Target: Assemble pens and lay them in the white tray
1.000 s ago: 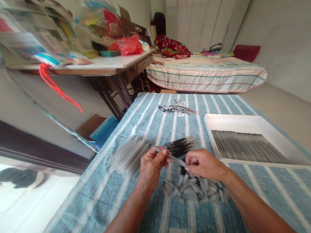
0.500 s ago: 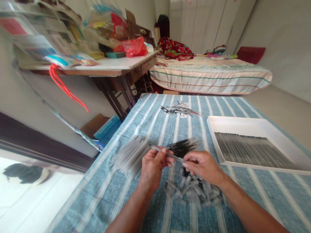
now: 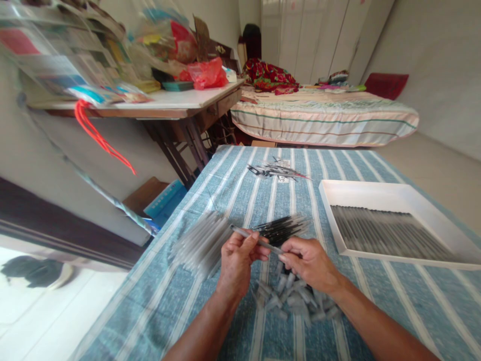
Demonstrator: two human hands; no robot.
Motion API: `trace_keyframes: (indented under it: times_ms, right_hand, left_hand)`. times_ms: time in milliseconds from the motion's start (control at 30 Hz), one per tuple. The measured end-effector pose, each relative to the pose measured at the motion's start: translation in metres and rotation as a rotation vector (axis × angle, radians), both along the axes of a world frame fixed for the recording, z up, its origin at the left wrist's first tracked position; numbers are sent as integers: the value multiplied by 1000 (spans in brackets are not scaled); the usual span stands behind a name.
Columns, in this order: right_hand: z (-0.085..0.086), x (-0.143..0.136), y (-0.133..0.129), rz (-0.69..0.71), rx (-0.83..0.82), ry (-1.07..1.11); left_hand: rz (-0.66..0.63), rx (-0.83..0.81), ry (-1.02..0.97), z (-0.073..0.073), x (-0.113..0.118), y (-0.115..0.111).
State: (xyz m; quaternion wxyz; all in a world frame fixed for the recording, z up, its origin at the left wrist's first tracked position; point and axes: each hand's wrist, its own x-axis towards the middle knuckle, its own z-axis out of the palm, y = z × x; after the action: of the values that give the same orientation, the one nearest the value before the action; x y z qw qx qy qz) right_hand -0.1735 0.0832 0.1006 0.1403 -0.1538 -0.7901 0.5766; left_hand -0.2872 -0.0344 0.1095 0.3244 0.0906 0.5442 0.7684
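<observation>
A slim grey pen (image 3: 266,244) is held slantwise between my two hands. My left hand (image 3: 240,255) pinches it near its middle, with the upper end sticking out to the left. At the lower right end, the fingers of my right hand (image 3: 306,260) are closed on it. Left of my hands lies a bundle of translucent grey tubes (image 3: 203,243). Thin black refills (image 3: 280,228) lie just beyond my hands. A heap of small grey caps (image 3: 296,298) sits below my right hand, partly covered by it.
On the right stands a white box (image 3: 366,193) with a row of grey pens (image 3: 387,230). Thin black and clear pieces (image 3: 276,170) lie at the far side of the striped cloth (image 3: 233,185). Beyond are a cluttered desk (image 3: 188,100) and a bed (image 3: 323,118).
My right hand has shifted slightly left and down along with the pen's lower end. My left hand has hardly moved and both still hold the pen.
</observation>
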Motion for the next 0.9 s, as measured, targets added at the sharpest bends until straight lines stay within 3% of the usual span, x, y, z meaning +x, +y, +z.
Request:
trace_keyframes:
  times_ms: [100, 300, 533, 633, 733, 833, 900]
  right_hand:
    - [5, -3, 1, 37, 15, -12]
    - [19, -5, 10, 36, 360, -2]
    - [32, 0, 18, 35, 541, -98]
    - [42, 16, 49, -69, 584, -205]
    - [49, 46, 99, -313, 668, -416]
    - [47, 81, 148, -556, 751, -778]
    - [40, 99, 170, -613, 730, -871]
  left_hand:
    - [-4, -9, 5, 0, 1, 0]
    - [-116, -42, 15, 0, 4, 7]
    - [-163, -127, 55, 5, 12, 10]
    - [-140, -215, 113, 9, 12, 9]
    - [-140, -276, 191, 11, 8, 7]
    - [-164, -310, 251, 11, 5, 6]
    - [-176, -326, 274, 10, 5, 6]
